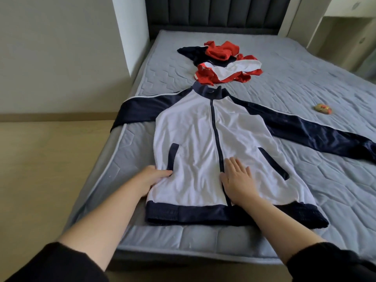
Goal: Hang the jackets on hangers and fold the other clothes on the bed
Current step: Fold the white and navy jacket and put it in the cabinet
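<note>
Two hands are on the work in my head view, both down on a white and navy track jacket (193, 129) that lies flat, front up and zipped, near the foot of the quilted grey mattress (305, 78). My left hand (151, 177) holds the jacket's side edge just beside the navy-trimmed pocket, thumb on top and the fingers gone from sight under the cloth. My right hand (238, 180) lies flat on the white front with its fingers straight and slightly spread, grasping nothing, its thumb side against the navy zipper (215, 129). The navy hem band (183, 213) sits nearest me, the stand-up collar farthest. One navy sleeve (138, 110) runs out to the left and drapes over the mattress edge; the other sleeve (305, 129) stretches away to the right across the bed. Just beyond the collar sits a rumpled pile of red, white and navy clothes (221, 66), unfolded. A small gold and red object (323, 108), too small for me to identify, rests on the mattress well off to the right. A dark padded headboard (213, 13) stands at the far end.
</note>
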### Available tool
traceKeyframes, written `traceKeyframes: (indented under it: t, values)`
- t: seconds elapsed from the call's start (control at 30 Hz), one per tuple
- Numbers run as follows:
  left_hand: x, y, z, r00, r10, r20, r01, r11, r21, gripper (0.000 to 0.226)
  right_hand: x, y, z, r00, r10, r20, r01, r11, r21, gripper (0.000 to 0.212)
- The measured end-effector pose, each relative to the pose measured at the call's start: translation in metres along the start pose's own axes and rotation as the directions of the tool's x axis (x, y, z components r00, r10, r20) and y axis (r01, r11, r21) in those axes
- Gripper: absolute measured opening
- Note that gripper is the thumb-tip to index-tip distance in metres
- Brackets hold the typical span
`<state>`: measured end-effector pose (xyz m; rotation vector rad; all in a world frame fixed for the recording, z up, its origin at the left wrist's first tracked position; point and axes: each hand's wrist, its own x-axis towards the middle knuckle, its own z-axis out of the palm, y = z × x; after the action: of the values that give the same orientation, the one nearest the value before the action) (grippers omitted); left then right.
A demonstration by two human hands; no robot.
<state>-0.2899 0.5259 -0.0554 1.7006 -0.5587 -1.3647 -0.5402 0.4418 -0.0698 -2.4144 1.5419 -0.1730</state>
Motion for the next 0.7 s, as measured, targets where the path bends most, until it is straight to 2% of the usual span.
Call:
traceKeyframes:
  t: [0.07,0.13,0.23,0.27,0.3,0.33,0.37,0.4,0.43,0.5,0.57,0.6,0.63,0.67,0.7]
  values:
    - [-0.013,-0.003,-0.003,0.97,-0.095,0.225,0.08,0.994,0.073,0.021,-0.001,-0.001,0.002,0.999,0.003,0.046,-0.002,1.0,-0.025,0.056]
    - [-0.015,-0.009,-0.011,0.93,-0.17,0.326,0.137,0.983,0.123,0.02,-0.001,0.0,0.002,0.997,0.02,0.076,-0.017,0.999,-0.037,0.056]
    - [-0.017,-0.012,-0.025,0.853,-0.329,0.405,0.208,0.926,0.314,0.054,0.0,0.001,0.003,0.997,0.036,0.066,-0.032,0.998,-0.061,0.053]
    - [-0.022,-0.008,-0.027,0.84,-0.383,0.383,0.203,0.879,0.432,0.053,0.0,0.001,0.004,0.997,0.043,0.059,-0.039,0.997,-0.067,0.052]
    - [-0.027,-0.003,-0.027,0.848,-0.416,0.328,0.177,0.806,0.564,0.043,0.0,0.0,0.004,0.997,0.054,0.052,-0.05,0.996,-0.072,0.05]
    - [-0.031,0.005,-0.027,0.867,-0.438,0.236,0.159,0.693,0.703,0.036,0.0,-0.001,0.003,0.997,0.066,0.037,-0.063,0.995,-0.073,0.048]
    - [-0.034,0.014,-0.025,0.898,-0.417,0.138,0.152,0.59,0.793,0.041,0.002,-0.004,0.002,0.997,0.079,0.002,-0.078,0.995,-0.069,0.044]
    - [-0.034,0.021,-0.023,0.935,-0.35,0.053,0.15,0.529,0.835,0.048,0.005,-0.009,-0.001,0.995,0.088,-0.048,-0.091,0.994,-0.064,0.041]
    - [-0.03,0.026,-0.021,0.967,-0.256,-0.013,0.151,0.527,0.836,0.051,0.01,-0.015,-0.004,0.99,0.089,-0.106,-0.095,0.994,-0.053,0.039]
    - [-0.013,0.03,-0.022,0.989,0.009,-0.147,0.104,0.662,0.742,0.045,0.024,-0.032,-0.011,0.981,0.047,-0.19,-0.055,0.998,-0.036,0.042]
    - [0.007,0.027,-0.026,0.94,0.224,-0.259,-0.036,0.817,0.576,0.033,0.042,-0.053,-0.013,0.984,-0.038,-0.174,0.03,0.998,-0.05,0.05]
    - [0.018,0.024,-0.026,0.922,0.245,-0.301,-0.109,0.908,0.405,0.026,0.052,-0.064,-0.013,0.987,-0.08,-0.142,0.072,0.996,-0.06,0.053]
    - [0.026,0.024,-0.026,0.921,0.195,-0.336,-0.151,0.977,0.152,0.019,0.063,-0.075,-0.012,0.988,-0.112,-0.102,0.106,0.992,-0.062,0.056]
    - [0.035,0.024,-0.027,0.935,0.112,-0.337,-0.161,0.979,-0.123,0.013,0.074,-0.085,-0.01,0.989,-0.134,-0.06,0.131,0.99,-0.058,0.058]
    - [0.044,0.026,-0.03,0.952,0.055,-0.302,-0.168,0.916,-0.364,0.016,0.086,-0.095,-0.008,0.988,-0.151,-0.022,0.15,0.987,-0.05,0.059]
